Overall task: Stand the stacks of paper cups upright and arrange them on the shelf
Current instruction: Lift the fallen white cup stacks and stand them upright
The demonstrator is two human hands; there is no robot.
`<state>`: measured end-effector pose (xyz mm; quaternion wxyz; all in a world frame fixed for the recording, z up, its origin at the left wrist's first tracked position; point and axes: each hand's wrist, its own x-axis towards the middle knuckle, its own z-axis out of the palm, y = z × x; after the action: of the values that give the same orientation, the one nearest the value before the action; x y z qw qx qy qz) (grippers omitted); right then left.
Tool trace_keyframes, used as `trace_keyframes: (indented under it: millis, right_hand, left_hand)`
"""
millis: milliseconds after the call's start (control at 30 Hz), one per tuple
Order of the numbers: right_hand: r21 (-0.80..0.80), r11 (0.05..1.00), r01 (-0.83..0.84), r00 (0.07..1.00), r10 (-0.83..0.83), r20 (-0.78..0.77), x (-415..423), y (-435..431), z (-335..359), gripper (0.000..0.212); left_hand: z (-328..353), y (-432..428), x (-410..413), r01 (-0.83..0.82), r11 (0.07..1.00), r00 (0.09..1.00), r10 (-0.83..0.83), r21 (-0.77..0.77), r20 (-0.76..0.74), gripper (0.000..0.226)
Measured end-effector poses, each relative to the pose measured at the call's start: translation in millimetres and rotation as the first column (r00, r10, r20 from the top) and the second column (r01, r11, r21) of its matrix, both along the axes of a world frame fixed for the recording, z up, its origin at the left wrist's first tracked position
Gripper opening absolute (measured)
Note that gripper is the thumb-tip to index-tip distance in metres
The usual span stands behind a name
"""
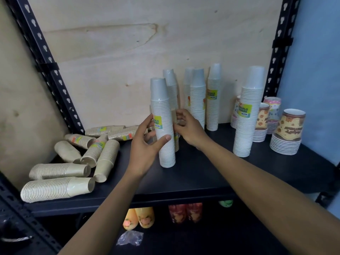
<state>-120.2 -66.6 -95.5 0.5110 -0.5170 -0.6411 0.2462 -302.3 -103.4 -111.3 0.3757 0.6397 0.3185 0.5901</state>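
Under both my hands, the black shelf (202,172) is the broad thing that has to carry all of this, and most of its boards are already taken. Out past my left hand (145,144), the fallen brown stacks (55,188) lie on their sides in a loose heap. They are round, so I judge that one nudge from my forearm could roll the front ones off the edge.

Beyond my right hand (189,129), the upright white stacks (197,100) stand close together against the back board. If anything tips into them, I would expect them to go over in a row.

My left hand is wrapped round the white stack (163,111), thumb across its front, with the base set down on the shelf below my palm. It is tall and narrow, and gripped this low it could lean at the top when I let go.

Just behind it, my right hand's fingers are curled onto a brown stack (176,144), mostly hidden from me. The two stacks stand almost touching, so shifting one could drag or topple the other.
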Motion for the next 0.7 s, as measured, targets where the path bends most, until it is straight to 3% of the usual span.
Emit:
trace_keyframes:
  millis: [367, 533, 700]
  right_hand:
    - [-0.108, 0.993, -0.05, 0.998, 0.047, -0.029, 12.8, -17.9, 3.0, 0.073]
    - [-0.062, 0.998, 0.024, 0.999, -0.025, -0.022, 21.1, -44.6, 16.7, 0.047]
    - [0.016, 0.996, 0.088, 0.996, -0.089, 0.03, 21.6, -89.1, 33.6, 0.017]
  left_hand:
    - [-2.1, -7.3, -7.9, 0.015, 1.0, 0.997, -0.015, -0.008, -0.076, 0.084]
    - [0.7, -13.4, -25.7, -0.078, 0.996, 0.989, 0.073, -0.035, -0.125, 0.08]
    - [12.9, -30.8, -46.9, -0.302, 0.951, 0.899, 0.306, 0.063, -0.314, 0.034]
